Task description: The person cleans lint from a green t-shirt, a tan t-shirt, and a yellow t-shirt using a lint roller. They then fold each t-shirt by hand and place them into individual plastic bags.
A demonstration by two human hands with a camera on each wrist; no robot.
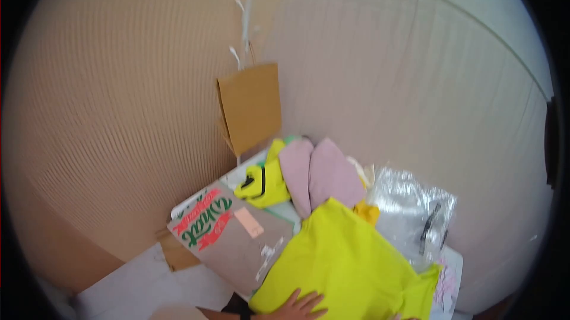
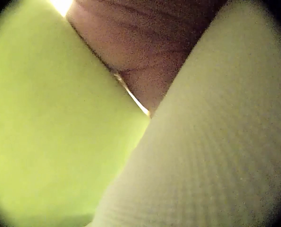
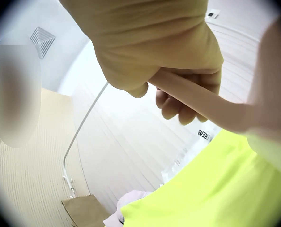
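A bright yellow garment (image 1: 344, 254) lies spread across the front of the pile in the head view. My left hand (image 1: 300, 307) rests on its near edge with the fingers spread. In the left wrist view, that hand (image 2: 145, 52) is dark and close, beside the yellow cloth (image 2: 51, 123). Only a sliver of my right hand shows at the bottom of the head view. Its fingers curl at a smooth peach-coloured bar (image 3: 197, 97) in the right wrist view, where the hand (image 3: 154, 47) is above the yellow cloth. I cannot tell what the bar is.
Behind the garment lie pink cloth (image 1: 326, 171) and a smaller yellow piece with black marks (image 1: 267, 183). A flat printed package (image 1: 237, 237) lies left, a clear plastic bag (image 1: 409, 207) right. A brown paper bag (image 1: 252, 106) stands by the ribbed wall (image 1: 119, 118).
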